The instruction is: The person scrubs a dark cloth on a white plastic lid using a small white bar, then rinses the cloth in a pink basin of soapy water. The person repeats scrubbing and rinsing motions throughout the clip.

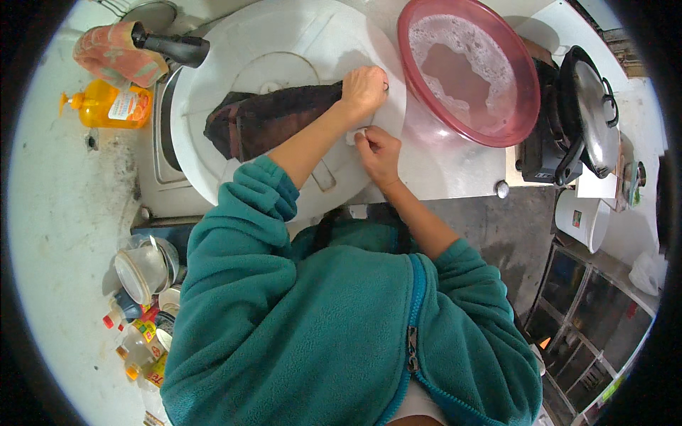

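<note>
A dark brown and black cloth item [277, 120], with a reddish-brown band, lies folded on a large round white plastic lid [346, 32]. My left hand [365, 91] is curled in a fist at the cloth's right end, seemingly shut on it; its fingertips are hidden. Just below it, my right hand [379, 154] pinches a small whitish thing [354, 136] between thumb and fingers, close to the lid's surface. What this small thing is cannot be told.
At the right stand a red plastic basin [527, 101] of sudsy water and a lidded black pan [597, 117] on a stove. A sink [162, 160], an orange pump bottle [120, 106], a patterned cloth [114, 56] and a black-handled object [181, 49] are at the left; containers [141, 271] sit lower left.
</note>
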`<action>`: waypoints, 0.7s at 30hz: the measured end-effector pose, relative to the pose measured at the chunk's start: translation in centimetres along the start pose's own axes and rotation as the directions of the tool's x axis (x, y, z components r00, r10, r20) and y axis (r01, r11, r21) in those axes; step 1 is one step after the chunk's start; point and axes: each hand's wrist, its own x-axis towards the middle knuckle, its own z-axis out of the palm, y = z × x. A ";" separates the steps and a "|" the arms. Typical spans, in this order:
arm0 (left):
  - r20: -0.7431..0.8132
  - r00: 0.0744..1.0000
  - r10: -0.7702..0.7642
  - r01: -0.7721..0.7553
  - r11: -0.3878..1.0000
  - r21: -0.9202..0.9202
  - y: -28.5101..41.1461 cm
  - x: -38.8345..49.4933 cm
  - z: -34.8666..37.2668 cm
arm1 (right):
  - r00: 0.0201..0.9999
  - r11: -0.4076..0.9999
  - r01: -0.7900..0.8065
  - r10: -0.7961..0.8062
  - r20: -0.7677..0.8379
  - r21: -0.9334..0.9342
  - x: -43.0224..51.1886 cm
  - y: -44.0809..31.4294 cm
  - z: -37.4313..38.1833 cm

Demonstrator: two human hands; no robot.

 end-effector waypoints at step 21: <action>0.308 0.904 -0.296 0.288 0.955 0.072 1.4 3.8 -2.4 | 1.000 0.999 -0.026 0.025 0.017 0.028 0.3 -1.3 -0.3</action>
